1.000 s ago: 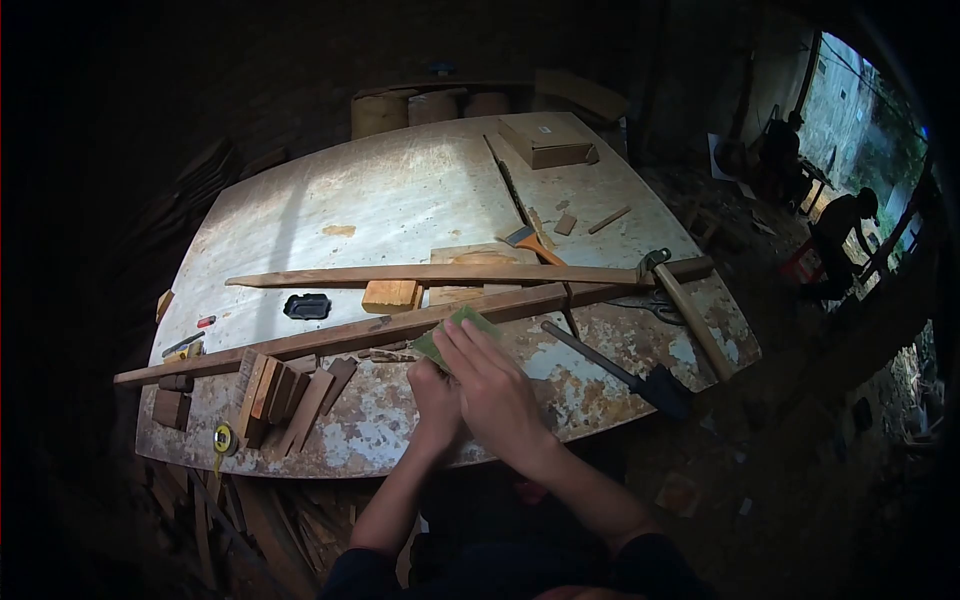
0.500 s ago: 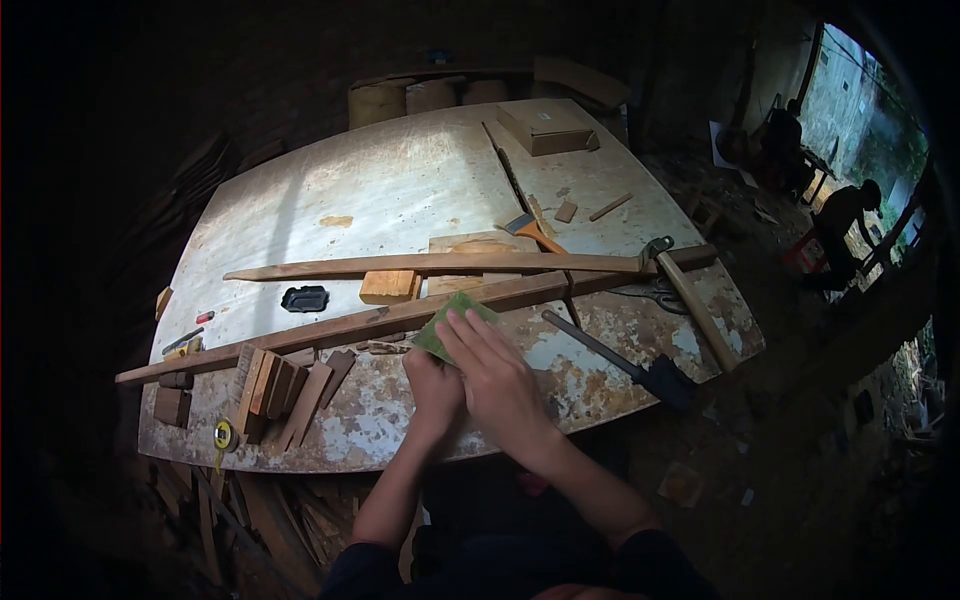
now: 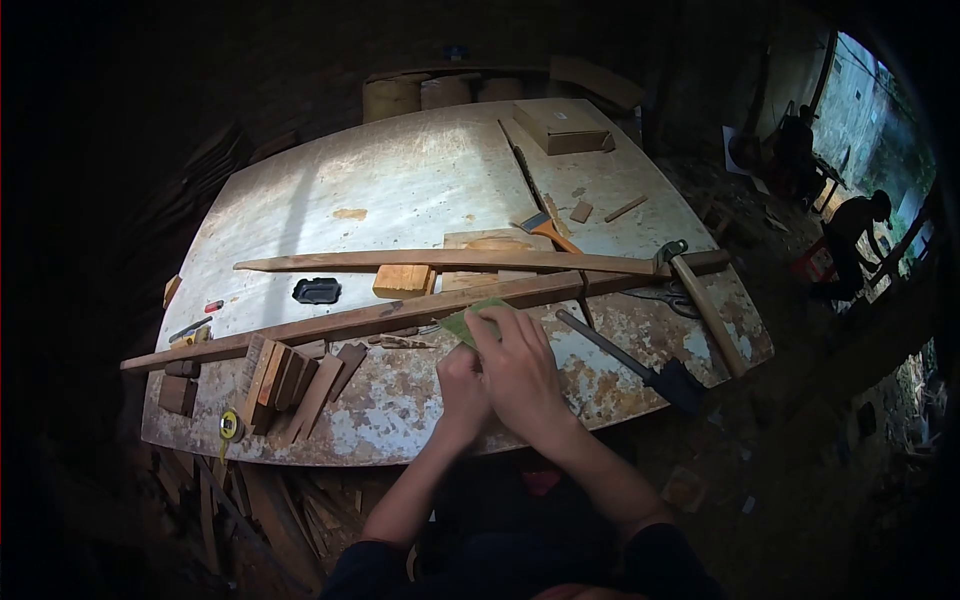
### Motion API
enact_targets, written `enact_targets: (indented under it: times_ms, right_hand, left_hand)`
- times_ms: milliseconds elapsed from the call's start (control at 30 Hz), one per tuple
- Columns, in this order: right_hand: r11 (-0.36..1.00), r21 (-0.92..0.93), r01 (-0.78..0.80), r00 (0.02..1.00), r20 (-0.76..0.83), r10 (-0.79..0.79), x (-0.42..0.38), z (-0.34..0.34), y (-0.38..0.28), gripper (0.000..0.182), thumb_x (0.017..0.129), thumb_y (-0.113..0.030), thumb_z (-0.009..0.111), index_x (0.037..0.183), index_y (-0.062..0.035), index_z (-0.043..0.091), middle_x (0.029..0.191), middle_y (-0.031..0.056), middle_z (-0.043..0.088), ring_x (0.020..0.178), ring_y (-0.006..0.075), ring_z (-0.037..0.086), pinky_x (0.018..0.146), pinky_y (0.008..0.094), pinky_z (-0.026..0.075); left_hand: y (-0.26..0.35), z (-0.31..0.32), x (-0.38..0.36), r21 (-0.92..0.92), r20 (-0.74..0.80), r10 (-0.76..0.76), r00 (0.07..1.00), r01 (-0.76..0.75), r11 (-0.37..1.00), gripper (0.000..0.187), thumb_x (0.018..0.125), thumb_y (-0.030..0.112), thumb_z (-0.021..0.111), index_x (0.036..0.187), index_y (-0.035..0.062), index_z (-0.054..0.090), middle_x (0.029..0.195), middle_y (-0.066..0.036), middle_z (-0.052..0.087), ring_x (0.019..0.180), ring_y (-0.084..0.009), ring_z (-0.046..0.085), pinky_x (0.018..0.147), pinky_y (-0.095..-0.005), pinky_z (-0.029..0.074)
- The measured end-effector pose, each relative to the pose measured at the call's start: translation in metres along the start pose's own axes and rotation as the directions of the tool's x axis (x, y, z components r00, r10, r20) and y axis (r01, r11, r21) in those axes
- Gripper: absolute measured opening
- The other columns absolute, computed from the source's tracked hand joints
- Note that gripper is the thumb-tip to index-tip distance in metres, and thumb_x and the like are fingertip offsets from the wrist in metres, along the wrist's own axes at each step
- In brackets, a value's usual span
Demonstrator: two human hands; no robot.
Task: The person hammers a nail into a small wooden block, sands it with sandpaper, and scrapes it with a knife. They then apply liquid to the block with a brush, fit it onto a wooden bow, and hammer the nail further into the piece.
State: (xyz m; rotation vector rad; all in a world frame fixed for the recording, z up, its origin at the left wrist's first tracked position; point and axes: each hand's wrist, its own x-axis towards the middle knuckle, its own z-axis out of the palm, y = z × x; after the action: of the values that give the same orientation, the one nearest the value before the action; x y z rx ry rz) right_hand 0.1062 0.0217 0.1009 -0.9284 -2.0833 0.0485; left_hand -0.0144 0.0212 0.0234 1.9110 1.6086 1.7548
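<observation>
Above the table point(image 3: 370, 430), my right hand point(image 3: 522, 378) grips a green sheet point(image 3: 457, 325) by my curled left hand point(image 3: 463, 388), contents hidden; sheet-handling seems the step. Moving it calls for steadiness, I judge.

Green sheet point(image 3: 459, 327) – thin, matte, one pointed corner showing toward the surface's point(image 3: 385, 435) L edge, the rest mostly under the R grip point(image 3: 522, 368). Held approx. mid-width, nearer the front edge than the back – full outline hidden.

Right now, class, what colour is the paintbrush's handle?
The paintbrush's handle is orange, best seen in the head view.
</observation>
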Motion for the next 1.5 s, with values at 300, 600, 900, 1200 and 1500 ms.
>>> enact_targets:
  times_ms: [300, 600, 900, 1200, 1500]
  right_hand:
    - [0.997, 0.080, 0.016, 0.998, -0.064, -0.011, 0.003, -0.018, 0.014, 0.045, 0.091, -0.008, 0.074, 0.134, 0.0017, 0.069, 0.132, 0.0202, 0.064, 0.118, 0.0400, 0.067, 0.102, 0.0496, 0.056]
    - [0.975, 0.170, 0.145, 0.976, 0.140, -0.170, 0.007, -0.026, 0.040, 0.057, 0.093, 0.001, 0.070, 0.150, -0.0051, 0.064, 0.126, 0.0159, 0.069, 0.112, 0.0346, 0.071, 0.099, 0.0466, 0.058]
    - [0.966, 0.254, 0.043, 0.983, -0.181, 0.004, 0.005, -0.032, 0.044, 0.041, 0.083, -0.001, 0.082, 0.124, -0.0029, 0.076, 0.090, 0.0109, 0.067, 0.075, 0.0285, 0.071, 0.068, 0.0404, 0.059]
    - [0.951, 0.132, 0.280, 0.960, -0.049, -0.276, 0.009, -0.029, 0.035, 0.040, 0.078, -0.002, 0.081, 0.117, -0.0022, 0.071, 0.131, 0.0165, 0.068, 0.122, 0.0362, 0.068, 0.105, 0.0466, 0.056]
    - [0.981, 0.108, 0.158, 0.972, 0.158, -0.174, -0.008, -0.016, 0.022, 0.063, 0.086, 0.005, 0.063, 0.149, 0.0012, 0.060, 0.159, 0.0194, 0.057, 0.148, 0.0391, 0.054, 0.123, 0.0527, 0.044]
  left_hand:
    - [0.009, -0.001, 0.011, -0.080, -0.019, -0.099, 0.995, 0.097, 0.992, 0.028, 0.091, 0.011, 0.077, 0.115, -0.0026, 0.075, 0.091, -0.024, 0.076, 0.082, -0.0444, 0.075, 0.070, -0.0450, 0.058]
    - [0.012, -0.012, 0.010, -0.181, 0.018, -0.253, 0.967, 0.252, 0.951, 0.028, 0.094, 0.010, 0.077, 0.120, -0.0015, 0.076, 0.092, -0.021, 0.078, 0.080, -0.0325, 0.078, 0.074, -0.0400, 0.058]
    - [0.008, -0.005, 0.007, -0.287, -0.052, -0.309, 0.950, 0.282, 0.915, 0.026, 0.097, 0.013, 0.082, 0.116, -0.0031, 0.077, 0.087, -0.016, 0.076, 0.080, -0.0192, 0.073, 0.074, -0.0337, 0.057]
    - [0.004, -0.001, 0.007, -0.134, 0.041, -0.102, 0.994, 0.107, 0.985, 0.021, 0.089, 0.010, 0.077, 0.106, -0.0034, 0.074, 0.091, -0.025, 0.074, 0.087, -0.0465, 0.075, 0.076, -0.0478, 0.059]
    - [0.010, -0.008, 0.019, -0.168, 0.034, -0.195, 0.980, 0.198, 0.966, 0.018, 0.091, 0.009, 0.076, 0.104, -0.0031, 0.074, 0.088, -0.024, 0.074, 0.084, -0.0438, 0.076, 0.075, -0.0469, 0.059]
